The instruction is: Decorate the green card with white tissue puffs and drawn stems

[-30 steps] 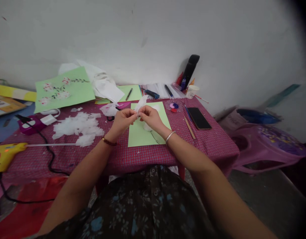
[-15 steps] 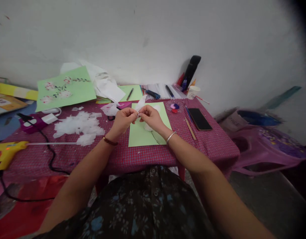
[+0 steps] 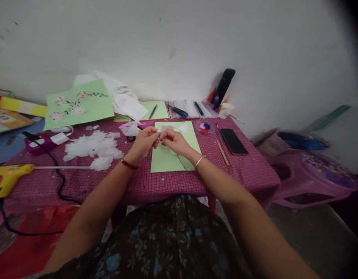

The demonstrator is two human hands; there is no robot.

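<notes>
My left hand (image 3: 145, 142) and my right hand (image 3: 176, 141) meet fingertip to fingertip above a green sheet (image 3: 164, 163). Between them they pinch a piece of thin white paper (image 3: 166, 127), whose loose part shows behind the fingers. Thin dark stem lines (image 3: 181, 162) and a pale patch (image 3: 184, 128) show on the sheet. To the left lies a pile of white paper pieces (image 3: 91, 145) on the checkered cloth.
A yellow glue gun (image 3: 12, 176) with a black cord lies at the left. A phone (image 3: 233, 141), a wooden stick (image 3: 223, 152) and a paint palette (image 3: 204, 126) are at the right. Behind are a decorated green sheet (image 3: 80, 104), a cutter (image 3: 179, 111) and a cup (image 3: 226, 109).
Both hands have shifted slightly left, with the fingers turned a little. The white paper, upright behind the fingers before, now lies lower and flatter. The view has moved slightly.
</notes>
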